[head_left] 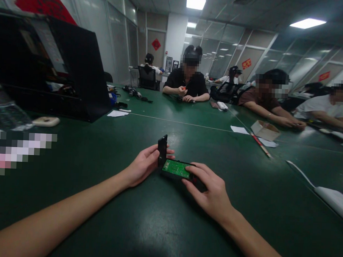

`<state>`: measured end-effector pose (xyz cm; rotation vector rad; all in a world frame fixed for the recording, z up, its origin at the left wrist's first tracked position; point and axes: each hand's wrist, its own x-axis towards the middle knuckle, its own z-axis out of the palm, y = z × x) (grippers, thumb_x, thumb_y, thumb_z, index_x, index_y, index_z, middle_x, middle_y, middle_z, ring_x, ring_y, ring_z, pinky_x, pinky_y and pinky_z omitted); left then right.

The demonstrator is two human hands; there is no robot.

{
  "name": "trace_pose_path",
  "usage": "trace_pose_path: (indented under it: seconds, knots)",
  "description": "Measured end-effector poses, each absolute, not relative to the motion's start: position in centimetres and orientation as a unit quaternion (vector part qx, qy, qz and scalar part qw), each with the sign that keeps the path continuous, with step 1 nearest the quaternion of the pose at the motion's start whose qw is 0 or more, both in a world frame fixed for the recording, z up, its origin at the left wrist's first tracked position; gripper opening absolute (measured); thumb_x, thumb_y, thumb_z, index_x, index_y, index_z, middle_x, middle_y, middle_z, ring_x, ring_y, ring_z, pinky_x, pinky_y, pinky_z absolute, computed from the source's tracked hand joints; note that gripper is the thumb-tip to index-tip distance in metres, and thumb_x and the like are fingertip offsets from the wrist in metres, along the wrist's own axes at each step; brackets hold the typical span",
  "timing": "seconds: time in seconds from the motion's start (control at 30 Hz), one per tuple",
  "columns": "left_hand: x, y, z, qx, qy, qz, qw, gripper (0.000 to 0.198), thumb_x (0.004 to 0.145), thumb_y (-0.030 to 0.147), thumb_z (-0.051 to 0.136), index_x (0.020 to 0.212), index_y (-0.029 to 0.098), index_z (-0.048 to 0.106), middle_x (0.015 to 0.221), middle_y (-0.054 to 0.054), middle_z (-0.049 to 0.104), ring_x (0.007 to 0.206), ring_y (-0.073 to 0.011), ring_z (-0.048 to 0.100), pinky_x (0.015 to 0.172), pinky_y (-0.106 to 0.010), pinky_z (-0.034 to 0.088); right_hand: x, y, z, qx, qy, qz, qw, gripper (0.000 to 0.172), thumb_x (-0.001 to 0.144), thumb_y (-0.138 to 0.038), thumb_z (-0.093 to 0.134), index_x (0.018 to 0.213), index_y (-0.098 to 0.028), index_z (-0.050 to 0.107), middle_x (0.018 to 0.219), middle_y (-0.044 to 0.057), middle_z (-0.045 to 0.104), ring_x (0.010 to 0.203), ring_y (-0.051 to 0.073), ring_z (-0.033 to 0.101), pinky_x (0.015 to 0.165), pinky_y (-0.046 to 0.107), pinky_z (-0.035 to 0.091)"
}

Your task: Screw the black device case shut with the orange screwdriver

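Observation:
My left hand (145,163) grips a thin black cover (162,151), which stands upright with its edge towards me. Just right of it, a green circuit board (177,168) lies face up in a black casing. My right hand (209,183) holds the casing at its right end, with a fingertip on the board and the thumb along the near edge. The cover's lower end is close to the left end of the casing; whether they touch I cannot tell. Both pieces are over the green table (156,226).
A large black open box (96,79) and a clear bottle (11,114) stand at the left. Across the table sit several people. A small cardboard box (264,130), a red stick (260,145) and a white device (334,200) lie at the right.

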<state>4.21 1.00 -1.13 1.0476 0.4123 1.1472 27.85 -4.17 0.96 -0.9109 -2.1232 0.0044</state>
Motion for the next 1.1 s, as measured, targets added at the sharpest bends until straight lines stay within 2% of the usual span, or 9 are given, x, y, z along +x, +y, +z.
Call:
trace_pose_path:
  seconds: [0.2, 0.37, 0.57, 0.83, 1.0, 1.1]
  knots:
    - [4.5, 0.4, -2.0, 0.606, 0.221, 0.475, 0.598, 0.043, 0.080, 0.032, 0.079, 0.120, 0.022, 0.069, 0.122, -0.009, 0.071, 0.116, -0.0249, 0.064, 0.104, -0.039, 0.045, 27.8, -4.5, 1.0, -0.340, -0.852, 0.012, 0.397, 0.030, 0.089, -0.021, 0.067, 0.118, -0.018, 0.062, 0.113, 0.014, 0.068, 0.100, 0.022, 0.071, 0.084, 0.032, 0.061]
    - [4.5, 0.0, -1.6, 0.693, 0.248, 0.440, 0.513, 0.041, 0.081, 0.031, 0.078, 0.119, 0.021, 0.069, 0.123, -0.008, 0.069, 0.118, -0.0257, 0.061, 0.105, -0.039, 0.042, 27.7, -4.4, 0.9, -0.331, -0.848, 0.030, 0.412, 0.033, 0.088, -0.021, 0.067, 0.119, -0.022, 0.056, 0.112, 0.012, 0.069, 0.102, 0.023, 0.070, 0.084, 0.034, 0.061]
    - [4.5, -0.3, -1.2, 0.711, 0.267, 0.437, 0.482, 0.042, 0.081, 0.032, 0.078, 0.120, 0.022, 0.067, 0.121, -0.007, 0.069, 0.116, -0.0246, 0.061, 0.103, -0.037, 0.043, 27.7, -4.4, 0.5, -0.344, -0.836, 0.052, 0.425, 0.033, 0.087, -0.022, 0.070, 0.116, -0.023, 0.055, 0.109, 0.009, 0.071, 0.096, 0.021, 0.072, 0.082, 0.032, 0.061]
    - [4.9, -1.2, -1.1, 0.692, 0.279, 0.464, 0.478, 0.042, 0.081, 0.035, 0.077, 0.119, 0.020, 0.066, 0.118, -0.008, 0.070, 0.112, -0.0257, 0.063, 0.099, -0.037, 0.046, 28.1, -4.5, -0.7, -0.362, -0.810, 0.071, 0.456, 0.045, 0.085, -0.026, 0.073, 0.124, -0.026, 0.050, 0.116, 0.010, 0.069, 0.097, 0.022, 0.073, 0.081, 0.032, 0.064]
    - [5.1, -1.6, -0.9, 0.720, 0.280, 0.465, 0.432, 0.040, 0.081, 0.032, 0.077, 0.119, 0.022, 0.067, 0.120, -0.008, 0.070, 0.115, -0.0253, 0.062, 0.101, -0.037, 0.044, 28.4, -4.4, -1.4, -0.369, -0.806, 0.101, 0.452, 0.066, 0.085, -0.026, 0.074, 0.141, -0.027, 0.038, 0.121, 0.011, 0.068, 0.104, 0.023, 0.072, 0.085, 0.035, 0.064]
    - [5.0, -1.6, -0.8, 0.729, 0.269, 0.459, 0.430, 0.039, 0.081, 0.032, 0.077, 0.118, 0.022, 0.067, 0.121, -0.009, 0.069, 0.116, -0.0265, 0.062, 0.103, -0.038, 0.043, 28.4, -4.4, -1.3, -0.361, -0.815, 0.095, 0.444, 0.071, 0.085, -0.026, 0.074, 0.145, -0.027, 0.036, 0.124, 0.011, 0.067, 0.109, 0.024, 0.071, 0.090, 0.037, 0.063]
